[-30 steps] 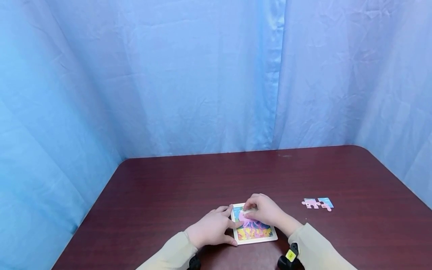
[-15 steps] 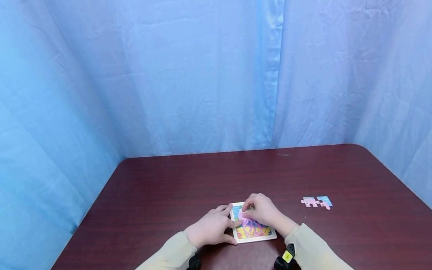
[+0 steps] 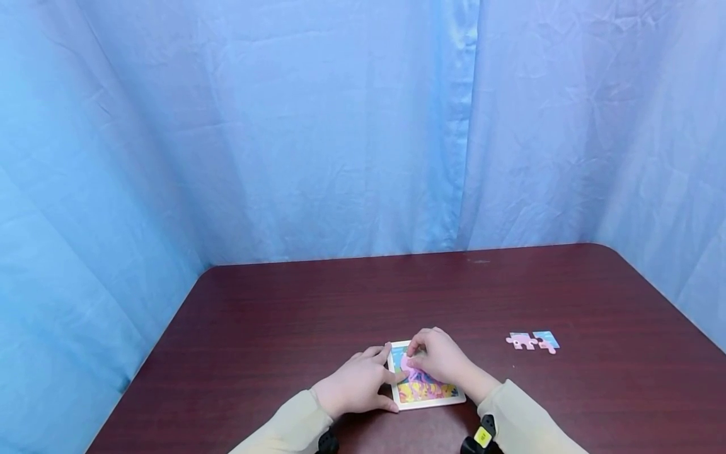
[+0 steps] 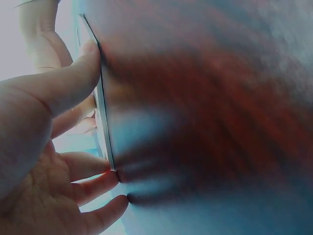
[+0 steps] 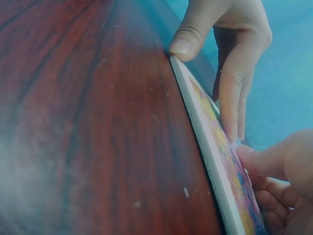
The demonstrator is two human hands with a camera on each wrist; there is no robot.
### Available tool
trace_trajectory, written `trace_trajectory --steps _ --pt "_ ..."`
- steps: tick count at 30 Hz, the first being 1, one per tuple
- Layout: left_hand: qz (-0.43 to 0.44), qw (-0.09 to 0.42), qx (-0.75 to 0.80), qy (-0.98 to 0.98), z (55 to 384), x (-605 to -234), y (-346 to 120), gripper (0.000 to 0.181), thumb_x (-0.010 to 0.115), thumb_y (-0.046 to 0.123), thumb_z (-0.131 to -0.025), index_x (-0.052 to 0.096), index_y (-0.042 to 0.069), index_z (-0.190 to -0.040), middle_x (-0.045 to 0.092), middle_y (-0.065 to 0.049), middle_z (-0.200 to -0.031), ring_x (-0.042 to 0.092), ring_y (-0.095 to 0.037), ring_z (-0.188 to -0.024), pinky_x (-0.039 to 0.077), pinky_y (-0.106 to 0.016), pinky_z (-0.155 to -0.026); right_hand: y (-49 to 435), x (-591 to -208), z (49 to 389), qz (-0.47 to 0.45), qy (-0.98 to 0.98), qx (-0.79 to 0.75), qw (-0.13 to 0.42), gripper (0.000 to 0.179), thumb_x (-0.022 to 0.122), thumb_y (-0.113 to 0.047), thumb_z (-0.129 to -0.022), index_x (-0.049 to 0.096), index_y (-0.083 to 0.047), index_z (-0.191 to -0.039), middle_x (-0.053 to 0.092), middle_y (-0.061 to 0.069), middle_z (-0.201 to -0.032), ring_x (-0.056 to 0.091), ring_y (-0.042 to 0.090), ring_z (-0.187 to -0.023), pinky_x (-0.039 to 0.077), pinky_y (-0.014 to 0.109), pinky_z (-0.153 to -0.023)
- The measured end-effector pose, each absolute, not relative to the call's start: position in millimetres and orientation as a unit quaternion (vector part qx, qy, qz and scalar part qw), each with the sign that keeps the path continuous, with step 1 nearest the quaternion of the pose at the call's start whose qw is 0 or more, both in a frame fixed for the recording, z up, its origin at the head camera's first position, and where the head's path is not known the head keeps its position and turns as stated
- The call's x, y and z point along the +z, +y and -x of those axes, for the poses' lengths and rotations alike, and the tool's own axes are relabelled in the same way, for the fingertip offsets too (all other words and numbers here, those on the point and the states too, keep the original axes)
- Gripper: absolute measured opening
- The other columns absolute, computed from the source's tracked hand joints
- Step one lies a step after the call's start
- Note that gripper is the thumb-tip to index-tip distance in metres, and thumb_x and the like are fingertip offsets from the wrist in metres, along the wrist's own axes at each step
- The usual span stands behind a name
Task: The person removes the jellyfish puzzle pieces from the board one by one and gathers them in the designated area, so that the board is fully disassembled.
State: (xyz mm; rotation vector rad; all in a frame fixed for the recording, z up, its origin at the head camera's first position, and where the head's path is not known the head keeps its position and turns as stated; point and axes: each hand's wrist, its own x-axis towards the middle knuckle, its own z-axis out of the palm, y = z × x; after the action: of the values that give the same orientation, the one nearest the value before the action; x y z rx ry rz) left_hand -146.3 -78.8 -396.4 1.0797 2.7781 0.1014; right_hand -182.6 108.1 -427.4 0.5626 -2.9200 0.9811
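A small jigsaw puzzle board (image 3: 429,392) with a pale rim lies on the table, showing a pink figure over yellow and blue. My left hand (image 3: 357,382) rests at its left side, fingers spread. The thumb touches the near corner, one finger lies over the picture, and the others are by the far corner. Over the picture's upper part, my right hand (image 3: 441,357) has thumb and forefinger drawn together on a pink puzzle piece, mostly hidden by the fingers. In the right wrist view, the right thumb (image 5: 266,159) nearly meets the left fingertip.
Two loose pieces lie to the right of the board: a pink one (image 3: 522,341) and a blue-and-pink one (image 3: 546,341), side by side. The dark red table (image 3: 317,302) is bounded behind by blue curtains (image 3: 340,139).
Both hands stay at the board almost unmoved. The right hand has shifted very slightly left, its forearm with it. The loose pieces lie as before.
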Motion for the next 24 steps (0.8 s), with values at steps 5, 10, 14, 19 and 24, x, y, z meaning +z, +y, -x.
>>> trace_trajectory --steps 5,10,14,19,24 --pt "-0.357 0.081 0.033 0.93 145.3 -396.1 -78.0 0.051 0.071 0.049 -0.076 0.064 0.032 -0.124 0.042 -0.023 -0.143 0.046 -0.028 -0.129 0.043 -0.04 -0.098 108.7 -427.7 184.4 -0.185 -0.93 0.318 0.001 0.016 0.078 -0.012 -0.072 0.065 -0.019 -0.067 0.062 -0.009 -0.074 0.05 0.01 -0.075 0.043 0.031 -0.072" --pt "-0.358 0.078 0.031 0.93 144.8 -394.8 -78.1 0.051 0.071 0.049 -0.076 0.064 0.032 -0.124 0.042 -0.023 -0.143 0.046 -0.027 -0.129 0.044 -0.04 -0.098 109.3 -428.2 185.2 -0.19 -0.927 0.322 0.002 0.016 0.078 -0.011 -0.071 0.064 -0.019 -0.067 0.062 -0.008 -0.078 0.051 0.011 -0.078 0.044 0.032 -0.074" --pt "-0.358 0.077 0.03 0.93 144.6 -394.3 -78.3 0.051 0.071 0.049 -0.076 0.064 0.032 -0.124 0.043 -0.023 -0.142 0.046 -0.027 -0.128 0.044 -0.04 -0.098 109.0 -429.2 186.0 -0.191 -0.926 0.326 0.003 0.016 0.078 -0.011 -0.071 0.065 -0.019 -0.067 0.063 -0.007 -0.08 0.053 0.01 -0.079 0.044 0.032 -0.074" --pt "-0.358 0.079 0.03 0.93 144.5 -394.3 -78.7 0.051 0.071 0.049 -0.076 0.064 0.032 -0.124 0.042 -0.023 -0.143 0.046 -0.028 -0.129 0.044 -0.04 -0.097 109.7 -428.9 185.7 -0.194 -0.922 0.336 0.003 0.016 0.078 -0.01 -0.071 0.065 -0.019 -0.066 0.063 -0.007 -0.081 0.055 0.01 -0.079 0.046 0.03 -0.073" --pt "-0.361 0.078 0.032 0.929 145.0 -396.3 -78.7 0.051 0.071 0.049 -0.077 0.063 0.032 -0.124 0.042 -0.023 -0.143 0.046 -0.028 -0.129 0.045 -0.041 -0.097 111.4 -429.6 185.5 -0.207 -0.917 0.341 0.005 0.017 0.078 -0.011 -0.072 0.064 -0.018 -0.066 0.061 -0.007 -0.085 0.056 0.011 -0.081 0.047 0.028 -0.073"
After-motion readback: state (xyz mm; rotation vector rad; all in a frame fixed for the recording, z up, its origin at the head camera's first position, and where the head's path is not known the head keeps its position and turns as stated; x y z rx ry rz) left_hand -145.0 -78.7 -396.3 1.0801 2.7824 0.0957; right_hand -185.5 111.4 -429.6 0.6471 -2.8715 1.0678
